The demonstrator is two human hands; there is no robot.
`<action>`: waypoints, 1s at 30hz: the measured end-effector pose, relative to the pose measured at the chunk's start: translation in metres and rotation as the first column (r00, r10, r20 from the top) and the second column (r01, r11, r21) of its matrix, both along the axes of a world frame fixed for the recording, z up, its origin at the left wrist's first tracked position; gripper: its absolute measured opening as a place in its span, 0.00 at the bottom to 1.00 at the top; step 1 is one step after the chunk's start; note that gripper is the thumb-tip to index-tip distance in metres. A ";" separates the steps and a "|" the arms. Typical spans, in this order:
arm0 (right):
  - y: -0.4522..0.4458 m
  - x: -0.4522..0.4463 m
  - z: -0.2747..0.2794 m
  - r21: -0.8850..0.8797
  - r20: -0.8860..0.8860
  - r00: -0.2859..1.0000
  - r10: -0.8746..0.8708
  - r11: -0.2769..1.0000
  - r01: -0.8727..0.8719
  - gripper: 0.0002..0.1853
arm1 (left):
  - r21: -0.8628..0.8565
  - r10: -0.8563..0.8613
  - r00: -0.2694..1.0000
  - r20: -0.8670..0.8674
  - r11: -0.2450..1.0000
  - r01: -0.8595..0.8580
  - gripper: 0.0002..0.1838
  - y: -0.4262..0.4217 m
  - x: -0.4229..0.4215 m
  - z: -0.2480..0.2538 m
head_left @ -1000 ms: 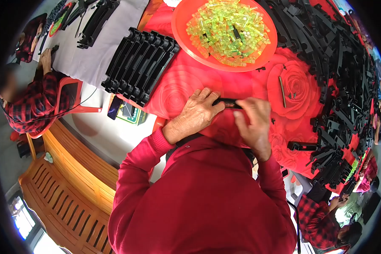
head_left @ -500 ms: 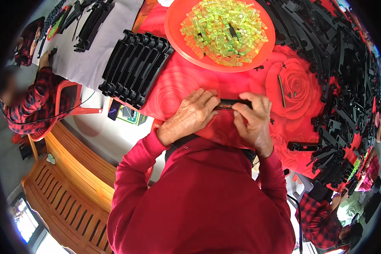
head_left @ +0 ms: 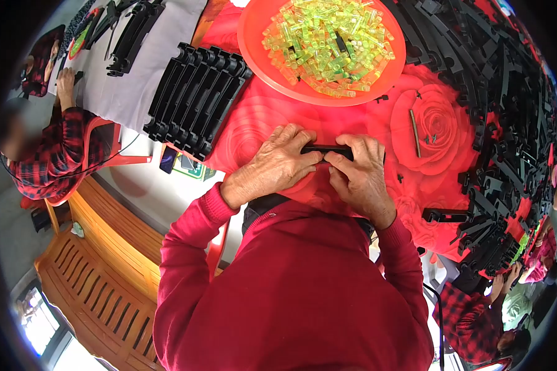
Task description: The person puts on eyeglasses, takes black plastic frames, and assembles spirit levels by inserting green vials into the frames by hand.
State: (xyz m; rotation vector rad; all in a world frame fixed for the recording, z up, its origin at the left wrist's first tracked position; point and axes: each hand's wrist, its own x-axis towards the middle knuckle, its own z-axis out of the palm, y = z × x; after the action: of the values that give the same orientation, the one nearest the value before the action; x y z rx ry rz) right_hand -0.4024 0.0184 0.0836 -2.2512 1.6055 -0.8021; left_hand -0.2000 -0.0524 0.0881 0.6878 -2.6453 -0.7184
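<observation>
Both of my hands grip one long black plastic part (head_left: pixel 323 149) over the red rose-patterned cloth. My left hand (head_left: pixel 283 159) is closed on its left end, and my right hand (head_left: pixel 357 173) on its right end, with the two thumbs almost meeting at the middle. Fingers cover much of the part. Beyond my hands stands an orange-red bowl (head_left: pixel 254 63) with many yellow-green clear vials (head_left: pixel 325 46) in it. Left of the bowl lies a row of similar black parts (head_left: pixel 195 102).
A large heap of black parts (head_left: pixel 495 74) covers the right side. A thin rod (head_left: pixel 414 133) and a single black part (head_left: pixel 445 215) lie right of my hands. A wooden bench (head_left: pixel 99 278) stands at lower left. Co-workers in checked shirts (head_left: pixel 62 148) sit left and lower right.
My hands have shifted slightly left with the black part, and the thumbs have come closer together. The left co-worker's hand has risen a little.
</observation>
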 end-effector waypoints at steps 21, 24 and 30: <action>-0.033 -0.014 0.054 0.081 0.278 0.957 -0.089 0.994 0.069 0.07 | -0.065 -0.014 0.999 0.039 0.998 0.016 0.12 0.002 -0.008 -0.007; -0.099 -0.024 0.057 -0.043 0.140 0.969 -0.206 0.976 0.214 0.04 | -0.099 0.028 0.999 0.027 0.995 -0.025 0.11 0.006 -0.011 -0.009; -0.189 -0.014 0.017 -0.106 -0.478 0.831 -0.282 0.959 0.264 0.08 | -0.016 0.078 0.987 -0.137 0.997 -0.081 0.14 0.011 -0.005 0.002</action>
State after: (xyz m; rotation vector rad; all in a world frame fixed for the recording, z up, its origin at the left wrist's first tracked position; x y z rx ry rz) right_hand -0.4159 -0.1708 0.1001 -2.4137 2.1938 -0.3184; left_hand -0.2050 -0.0417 0.0904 0.7078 -2.4834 -0.6885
